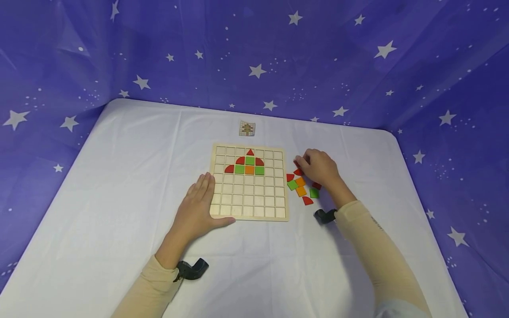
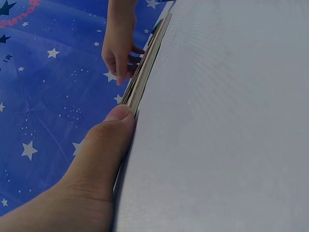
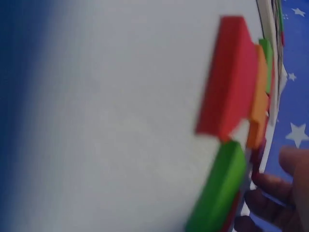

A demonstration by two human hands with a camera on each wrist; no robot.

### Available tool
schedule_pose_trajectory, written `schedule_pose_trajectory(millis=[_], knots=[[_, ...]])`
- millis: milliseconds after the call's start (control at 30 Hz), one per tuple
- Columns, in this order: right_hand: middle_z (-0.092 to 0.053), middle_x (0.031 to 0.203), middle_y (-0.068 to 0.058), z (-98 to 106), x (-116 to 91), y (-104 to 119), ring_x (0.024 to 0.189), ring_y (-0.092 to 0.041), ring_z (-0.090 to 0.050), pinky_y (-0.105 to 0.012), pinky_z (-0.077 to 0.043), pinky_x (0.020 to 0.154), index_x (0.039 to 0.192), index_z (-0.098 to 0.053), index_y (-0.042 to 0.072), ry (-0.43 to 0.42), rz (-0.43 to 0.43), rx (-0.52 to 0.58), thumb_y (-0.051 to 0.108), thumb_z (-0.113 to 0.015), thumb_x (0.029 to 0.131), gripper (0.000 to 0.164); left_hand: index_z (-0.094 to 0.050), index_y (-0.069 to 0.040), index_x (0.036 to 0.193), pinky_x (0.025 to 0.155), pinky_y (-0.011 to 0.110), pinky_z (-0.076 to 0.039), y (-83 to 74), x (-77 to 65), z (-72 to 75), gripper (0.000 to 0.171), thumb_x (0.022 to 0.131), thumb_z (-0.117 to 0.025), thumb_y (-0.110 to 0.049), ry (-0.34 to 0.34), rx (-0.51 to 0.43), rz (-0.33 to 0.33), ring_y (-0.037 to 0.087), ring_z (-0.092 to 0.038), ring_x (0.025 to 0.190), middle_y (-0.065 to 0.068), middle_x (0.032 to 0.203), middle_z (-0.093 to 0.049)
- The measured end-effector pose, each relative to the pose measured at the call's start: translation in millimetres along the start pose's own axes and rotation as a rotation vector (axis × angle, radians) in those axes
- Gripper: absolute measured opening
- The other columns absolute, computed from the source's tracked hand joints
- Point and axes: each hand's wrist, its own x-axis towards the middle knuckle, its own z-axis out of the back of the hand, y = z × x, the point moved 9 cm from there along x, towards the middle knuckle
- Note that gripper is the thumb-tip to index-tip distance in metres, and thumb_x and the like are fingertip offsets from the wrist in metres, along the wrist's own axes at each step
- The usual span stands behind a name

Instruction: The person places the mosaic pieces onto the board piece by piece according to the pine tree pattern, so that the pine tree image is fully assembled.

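eight coloured pieces (image 1: 249, 170) sit in cells of our wooden board (image 1: 248, 189), a red triangle at the top of a widening shape of red, green and orange; we judge the step in hand to be fetching another piece for it. our right hand (image 1: 320, 167) is at the far end of the loose pieces (image 1: 301, 191), just right of the board, with thumb and forefinger narrow at a red piece (image 1: 296, 163); we cannot tell whether they pinch it or only touch it. our left hand (image 1: 196, 205) rests at the board's left edge, fingers straight and side by side, thumb spread wide along the near edge, seeming to steady it.

the next move, to our minds, calls for a sure grip on one thin piece and a turn to suit its cell; the bare cell just right of the lowest filled row would take a red quarter-round, mirroring the one at its left end.

beyond the board lies a small picture card (image 1: 247, 128) with a tree-like figure. everything rests on a white tablecloth (image 1: 119, 176), faintly creased, and purple-blue curtains (image 1: 214, 35) printed with white stars hang behind and to both sides of us.
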Motion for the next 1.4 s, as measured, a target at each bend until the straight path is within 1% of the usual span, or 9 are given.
schedule_pose_trajectory(millis=[200, 300, 433, 633, 733, 900, 1033, 1167, 1400], knots=[[-0.061, 0.109, -0.005, -2.3, 2.4, 1.0, 0.099, -0.025, -0.053, -0.044, -0.051, 0.092, 0.126, -0.064, 0.021, 0.059, 0.130, 0.102, 0.033, -0.061, 0.097, 0.031, -0.012, 0.001, 0.158, 0.126, 0.048, -0.016, 1.3, 0.8, -0.8, 0.134, 0.067, -0.067, -0.081, 0.007, 0.003, 0.003, 0.032, -0.010, 0.156, 0.016, 0.167, -0.011], [-0.060, 0.115, -0.004, -5.1, 2.8, 0.1, 0.104, -0.023, -0.052, -0.044, -0.051, 0.098, 0.129, -0.066, 0.023, 0.096, 0.178, 0.161, 0.028, -0.065, 0.097, 0.033, -0.012, 0.000, 0.158, 0.126, 0.048, -0.016, 1.8, 0.8, -1.3, 0.134, 0.067, -0.067, -0.081, 0.011, 0.005, 0.004, 0.031, -0.010, 0.156, 0.016, 0.167, -0.010], [-0.060, 0.115, -0.003, -5.3, 2.3, -2.9, 0.104, -0.023, -0.053, -0.044, -0.051, 0.099, 0.124, -0.069, 0.020, 0.100, 0.164, 0.200, 0.028, -0.068, 0.095, 0.031, -0.012, 0.000, 0.158, 0.126, 0.048, -0.016, 1.4, 0.5, -2.1, 0.134, 0.068, -0.067, -0.081, 0.014, 0.005, 0.005, 0.031, -0.009, 0.156, 0.016, 0.167, -0.011], [-0.064, 0.110, -0.003, 2.1, 2.2, -3.7, 0.100, -0.025, -0.055, -0.045, -0.049, 0.096, 0.112, -0.070, 0.016, 0.001, 0.140, 0.090, 0.039, -0.070, 0.092, 0.031, -0.012, 0.000, 0.158, 0.126, 0.048, -0.016, 1.1, 0.1, -2.6, 0.134, 0.067, -0.066, -0.082, 0.009, 0.008, 0.005, 0.031, -0.010, 0.156, 0.016, 0.167, -0.011], [-0.063, 0.105, -0.005, 2.9, 2.1, -4.6, 0.098, -0.026, -0.055, -0.045, -0.050, 0.092, 0.119, -0.067, 0.017, -0.007, 0.133, 0.054, 0.042, -0.067, 0.093, 0.036, -0.012, 0.000, 0.158, 0.126, 0.048, -0.016, 0.8, 0.0, -3.0, 0.134, 0.067, -0.066, -0.083, 0.006, 0.006, 0.002, 0.031, -0.010, 0.156, 0.016, 0.167, -0.011], [-0.060, 0.108, -0.004, 0.4, 0.2, -7.0, 0.100, -0.025, -0.051, -0.045, -0.049, 0.091, 0.135, -0.061, 0.025, 0.051, 0.161, 0.043, 0.038, -0.066, 0.095, 0.043, -0.013, 0.000, 0.158, 0.126, 0.048, -0.016, 0.2, -0.3, -2.7, 0.134, 0.067, -0.066, -0.083, 0.000, 0.004, -0.001, 0.031, -0.009, 0.156, 0.016, 0.167, -0.011], [-0.059, 0.112, -0.004, 0.6, -1.1, -8.2, 0.102, -0.025, -0.050, -0.044, -0.048, 0.094, 0.133, -0.064, 0.023, 0.072, 0.183, 0.067, 0.033, -0.070, 0.092, 0.043, -0.014, 0.001, 0.157, 0.126, 0.049, -0.017, -0.6, -0.1, -0.7, 0.134, 0.067, -0.067, -0.082, -0.011, 0.003, -0.008, 0.032, -0.011, 0.155, 0.018, 0.166, -0.013], [-0.060, 0.114, -0.005, -0.1, -0.6, -10.4, 0.103, -0.025, -0.051, -0.045, -0.049, 0.098, 0.135, -0.062, 0.018, 0.069, 0.164, 0.105, 0.032, -0.072, 0.091, 0.047, -0.015, 0.002, 0.157, 0.126, 0.049, -0.017, -1.1, -0.2, 0.0, 0.134, 0.066, -0.069, -0.081, -0.007, 0.002, -0.008, 0.032, -0.011, 0.155, 0.018, 0.166, -0.013], [-0.060, 0.114, -0.006, -2.3, 0.6, -12.9, 0.103, -0.025, -0.050, -0.045, -0.050, 0.096, 0.134, -0.062, 0.017, 0.038, 0.129, 0.108, 0.038, -0.073, 0.089, 0.051, -0.013, 0.002, 0.157, 0.126, 0.047, -0.015, -2.1, -0.3, 1.0, 0.134, 0.067, -0.069, -0.080, 0.005, 0.007, -0.008, 0.031, -0.009, 0.156, 0.017, 0.166, -0.012]])
